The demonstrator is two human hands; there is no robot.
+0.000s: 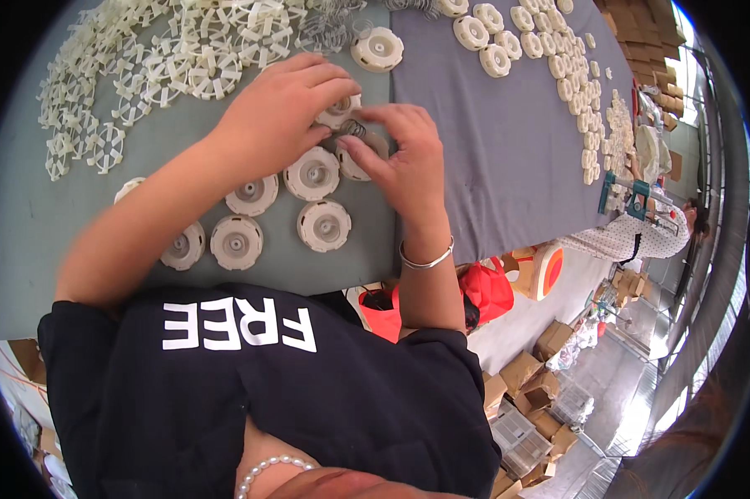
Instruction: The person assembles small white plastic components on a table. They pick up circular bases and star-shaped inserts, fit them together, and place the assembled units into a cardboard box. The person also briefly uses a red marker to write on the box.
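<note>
My left hand [287, 104] curls over a round white plastic cap [340, 108], fingers on its far side and thumb on its near side. Close by on the right, a small metal coil spring [355, 128] sits between the thumb and fingers of my right hand [404, 158]. Under that hand lies another cap [366, 160], partly hidden. Several more caps, such as one with a recessed centre [311, 174] and one nearer me [323, 225], rest on the grey cloth with their hollow sides up. My left forearm covers part of the group.
A large pile of white slotted plastic pieces [200, 54] spreads over the far left. Loose springs [329, 32] lie heaped at the far middle. Rows of caps [558, 62] extend to the right, toward a green clamp-like tool [637, 200] and a person in dotted clothing [633, 237].
</note>
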